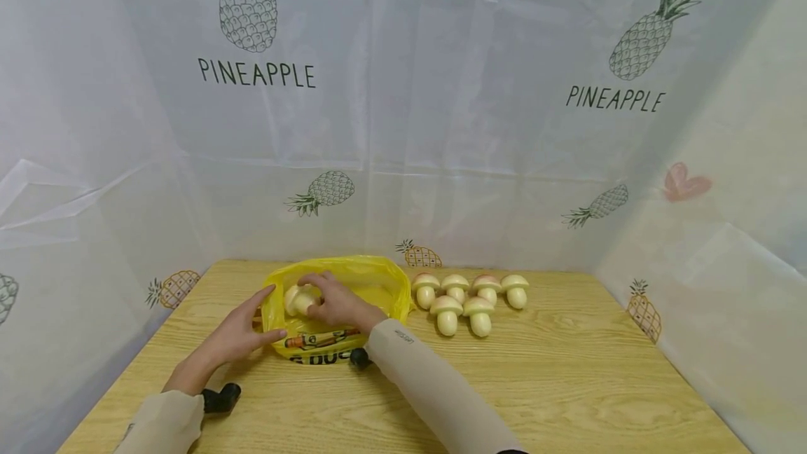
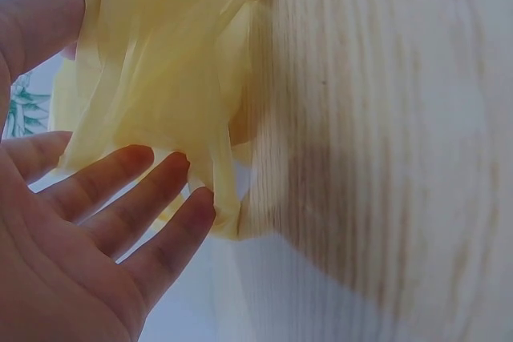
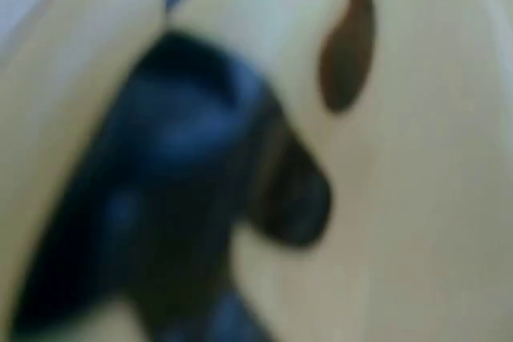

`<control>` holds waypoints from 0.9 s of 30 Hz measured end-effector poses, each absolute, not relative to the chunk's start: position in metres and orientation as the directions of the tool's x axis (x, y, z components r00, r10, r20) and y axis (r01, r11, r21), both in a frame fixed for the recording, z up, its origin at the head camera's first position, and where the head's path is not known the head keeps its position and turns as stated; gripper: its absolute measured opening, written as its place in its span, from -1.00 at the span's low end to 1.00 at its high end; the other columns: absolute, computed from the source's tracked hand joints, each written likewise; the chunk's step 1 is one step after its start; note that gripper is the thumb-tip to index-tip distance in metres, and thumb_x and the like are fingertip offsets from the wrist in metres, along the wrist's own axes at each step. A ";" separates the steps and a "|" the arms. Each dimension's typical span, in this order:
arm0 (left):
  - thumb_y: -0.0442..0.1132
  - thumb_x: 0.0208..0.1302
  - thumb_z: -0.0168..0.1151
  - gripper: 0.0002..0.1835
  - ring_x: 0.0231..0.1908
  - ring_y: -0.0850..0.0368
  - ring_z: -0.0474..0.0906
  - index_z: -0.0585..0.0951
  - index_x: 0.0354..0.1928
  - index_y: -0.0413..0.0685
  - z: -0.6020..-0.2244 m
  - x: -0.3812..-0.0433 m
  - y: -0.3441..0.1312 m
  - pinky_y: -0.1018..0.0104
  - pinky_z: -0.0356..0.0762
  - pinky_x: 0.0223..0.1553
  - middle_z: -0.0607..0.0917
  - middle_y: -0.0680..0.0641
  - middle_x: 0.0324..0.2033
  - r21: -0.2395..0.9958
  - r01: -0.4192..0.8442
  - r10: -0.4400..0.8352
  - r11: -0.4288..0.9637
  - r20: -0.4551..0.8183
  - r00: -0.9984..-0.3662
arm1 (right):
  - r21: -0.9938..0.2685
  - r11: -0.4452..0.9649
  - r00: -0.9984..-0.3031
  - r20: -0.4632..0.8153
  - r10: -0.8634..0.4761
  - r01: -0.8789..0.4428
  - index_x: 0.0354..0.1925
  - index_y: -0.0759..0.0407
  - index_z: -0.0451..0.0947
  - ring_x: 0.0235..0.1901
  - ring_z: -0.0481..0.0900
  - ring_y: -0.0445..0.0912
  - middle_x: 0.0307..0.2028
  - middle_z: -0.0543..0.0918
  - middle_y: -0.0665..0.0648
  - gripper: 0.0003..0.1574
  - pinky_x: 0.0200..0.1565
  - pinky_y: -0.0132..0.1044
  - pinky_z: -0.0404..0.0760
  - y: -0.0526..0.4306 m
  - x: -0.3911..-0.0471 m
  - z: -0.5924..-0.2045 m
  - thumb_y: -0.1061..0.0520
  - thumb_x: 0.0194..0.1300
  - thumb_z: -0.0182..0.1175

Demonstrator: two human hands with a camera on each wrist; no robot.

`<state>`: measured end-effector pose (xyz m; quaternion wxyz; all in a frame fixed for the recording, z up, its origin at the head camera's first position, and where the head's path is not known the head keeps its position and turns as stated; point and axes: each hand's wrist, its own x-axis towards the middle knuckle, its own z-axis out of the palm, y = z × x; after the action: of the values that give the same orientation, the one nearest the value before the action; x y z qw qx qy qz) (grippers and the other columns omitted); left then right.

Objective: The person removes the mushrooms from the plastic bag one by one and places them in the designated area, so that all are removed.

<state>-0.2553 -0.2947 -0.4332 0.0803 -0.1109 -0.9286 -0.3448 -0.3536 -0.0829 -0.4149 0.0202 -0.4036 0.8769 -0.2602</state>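
Observation:
A yellow plastic bag (image 1: 378,272) lies with its mouth wide apart on the wooden table. My left hand (image 1: 238,333) is at the bag's left side, fingers spread and fairly straight. In the left wrist view, its fingertips (image 2: 200,198) reach the thin yellow plastic. My right hand (image 1: 340,302) is inside the bag's mouth, with thumb and fingers around a pale toy mushroom (image 1: 299,302). To the right of the bag stand several more toy mushrooms (image 1: 447,317) in two rows, cream-stemmed with pinkish caps. Blurred dark print (image 3: 184,166) fills much of the right wrist view.
The wooden table (image 1: 567,384) reaches back to a white curtain (image 1: 441,125) printed with pineapples, which also hangs at both sides. Black wrist-camera mounts (image 1: 222,398) stick out at both wrists, the right one close to the bag's front.

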 end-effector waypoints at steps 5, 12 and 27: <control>0.11 0.14 0.36 0.03 0.19 -0.41 0.31 0.05 0.47 -0.22 -0.433 -0.255 -0.295 -0.31 0.34 0.06 0.18 -0.41 0.35 0.606 0.256 0.142 0.753 0.231 -0.963 | -0.482 0.558 -0.693 0.154 -0.705 -0.675 0.17 -0.17 0.38 -0.35 0.47 -0.23 0.05 0.39 0.02 -0.46 -0.32 -0.44 0.50 -0.080 -0.355 -0.414 0.16 0.27 0.25; 0.10 0.14 0.37 0.03 0.18 -0.40 0.33 0.04 0.47 -0.21 -0.435 -0.256 -0.295 -0.27 0.38 0.04 0.17 -0.41 0.36 0.614 0.270 0.153 0.742 0.237 -0.959 | -0.407 0.594 -0.697 0.177 -0.695 -0.695 0.12 -0.20 0.39 -0.21 0.43 -0.26 -0.01 0.42 -0.06 -0.48 -0.18 -0.42 0.50 -0.082 -0.359 -0.421 -0.13 0.23 0.30; 0.06 0.17 0.35 0.02 0.16 -0.41 0.34 0.00 0.48 -0.22 -0.435 -0.255 -0.296 -0.20 0.46 0.00 0.14 -0.41 0.37 0.640 0.276 0.163 0.717 0.231 -0.959 | -0.376 0.605 -0.703 0.230 -0.673 -0.702 0.35 -0.27 0.22 -0.30 0.45 -0.27 0.12 0.35 -0.02 -0.24 -0.25 -0.42 0.53 -0.083 -0.357 -0.422 -0.19 0.24 0.26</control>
<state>-0.2547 -0.2959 -0.4351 0.0792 -0.1191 -0.9232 -0.3567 -0.3573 -0.0831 -0.4217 -0.0323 -0.3840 0.8952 -0.2238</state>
